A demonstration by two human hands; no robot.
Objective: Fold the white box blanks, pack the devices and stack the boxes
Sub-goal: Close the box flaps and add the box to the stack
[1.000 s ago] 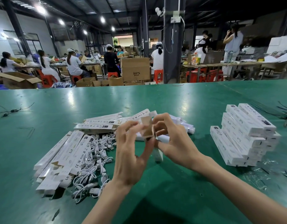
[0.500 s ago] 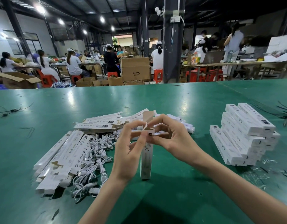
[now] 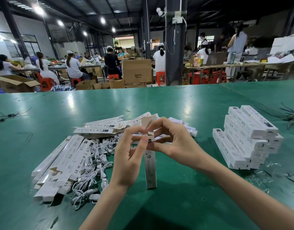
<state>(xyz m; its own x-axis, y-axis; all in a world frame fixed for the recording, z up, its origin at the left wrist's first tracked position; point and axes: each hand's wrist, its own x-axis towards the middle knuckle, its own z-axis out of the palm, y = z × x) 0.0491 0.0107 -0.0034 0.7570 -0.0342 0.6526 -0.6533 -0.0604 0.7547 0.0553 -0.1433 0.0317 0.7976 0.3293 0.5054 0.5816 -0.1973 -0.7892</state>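
While upright, long axis vertical: white box (image 3: 150, 170), left hand (image 3: 126, 163) and right hand (image 3: 177, 146) clamped on top.

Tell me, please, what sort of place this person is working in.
Probably a packing floor in a factory or warehouse: workers sit on red stools in the background, brown cartons stand on the floor, and finished white boxes are stacked on the green table.

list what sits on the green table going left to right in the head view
black wires → flat box blanks → white cable devices → left hand → upright white box, pinched at its top by both hands → right hand → stack of closed boxes → dark wires
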